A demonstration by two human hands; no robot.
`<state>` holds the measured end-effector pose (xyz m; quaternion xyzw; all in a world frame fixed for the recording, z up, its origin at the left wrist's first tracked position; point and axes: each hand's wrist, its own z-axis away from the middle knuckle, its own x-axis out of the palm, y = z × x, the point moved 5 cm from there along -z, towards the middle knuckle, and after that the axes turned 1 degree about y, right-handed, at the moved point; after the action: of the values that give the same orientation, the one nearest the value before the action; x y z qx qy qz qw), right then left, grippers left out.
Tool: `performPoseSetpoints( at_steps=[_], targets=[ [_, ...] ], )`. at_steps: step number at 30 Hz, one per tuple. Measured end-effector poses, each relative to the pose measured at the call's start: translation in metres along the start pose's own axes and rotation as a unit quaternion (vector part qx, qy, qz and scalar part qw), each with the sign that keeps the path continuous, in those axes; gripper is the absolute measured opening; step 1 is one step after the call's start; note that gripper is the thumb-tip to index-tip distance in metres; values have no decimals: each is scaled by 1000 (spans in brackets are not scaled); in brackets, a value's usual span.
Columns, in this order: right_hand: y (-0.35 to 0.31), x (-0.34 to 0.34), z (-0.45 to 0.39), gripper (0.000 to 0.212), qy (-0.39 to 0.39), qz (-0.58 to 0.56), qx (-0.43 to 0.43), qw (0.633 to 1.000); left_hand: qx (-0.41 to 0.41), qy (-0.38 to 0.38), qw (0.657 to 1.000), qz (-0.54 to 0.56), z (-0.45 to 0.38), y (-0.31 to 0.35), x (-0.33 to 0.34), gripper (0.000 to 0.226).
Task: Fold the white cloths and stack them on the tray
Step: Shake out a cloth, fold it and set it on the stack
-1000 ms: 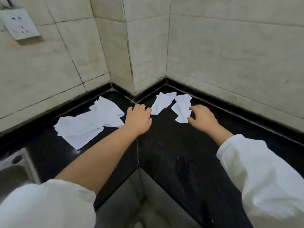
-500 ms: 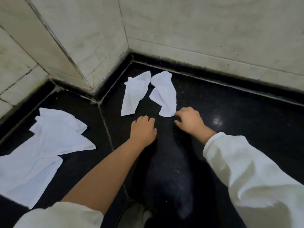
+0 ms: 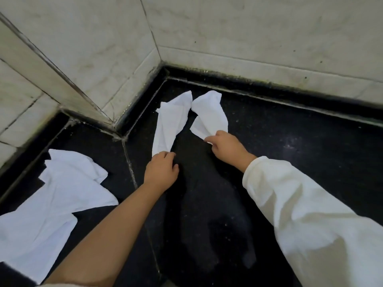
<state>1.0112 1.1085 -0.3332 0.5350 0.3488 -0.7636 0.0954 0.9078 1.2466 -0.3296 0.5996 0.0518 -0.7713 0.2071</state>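
Two small white cloths lie crumpled on the black counter [image 3: 279, 141] near the wall corner. My left hand [image 3: 161, 172] touches the near end of the left cloth [image 3: 172, 123] with curled fingertips. My right hand [image 3: 226, 147] pinches the near corner of the right cloth [image 3: 211, 114]. Further left, two larger white cloths [image 3: 62, 193] lie spread and overlapping on the counter. No tray is in view.
Pale tiled walls [image 3: 248, 34] enclose the counter at the back, with a jutting tiled corner [image 3: 83, 96] at the left. A seam [image 3: 132, 172] runs through the black counter between the cloth groups.
Both hands have moved forward to the near ends of the two small cloths; the right hand now pinches its cloth's corner. The view has tilted down and right.
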Motion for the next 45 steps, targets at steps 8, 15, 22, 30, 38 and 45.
performPoseSetpoints(
  at_steps=[8, 15, 22, 30, 38, 45],
  targets=[
    [72, -71, 75, 26, 73, -305, 164, 935, 136, 11, 991, 10, -16, 97, 26, 64],
    [114, -54, 152, 16, 34, -246, 247, 937, 226, 37, 968, -104, -8, 136, 54, 26],
    [78, -84, 187, 17, 74, -95, 281, 952, 311, 11, 950, 8, 28, 119, -7, 22],
    [4, -167, 227, 12, 178, -124, 304, 928, 338, 72, 934, 87, 72, 109, -130, 24],
    [-2, -185, 236, 23, 259, -107, 313, 908, 296, 134, 945, 36, 69, 122, -153, 26],
    [11, -184, 259, 21, 303, -55, 286, 907, 353, 147, 919, 96, 81, 139, -147, 26]
  ],
)
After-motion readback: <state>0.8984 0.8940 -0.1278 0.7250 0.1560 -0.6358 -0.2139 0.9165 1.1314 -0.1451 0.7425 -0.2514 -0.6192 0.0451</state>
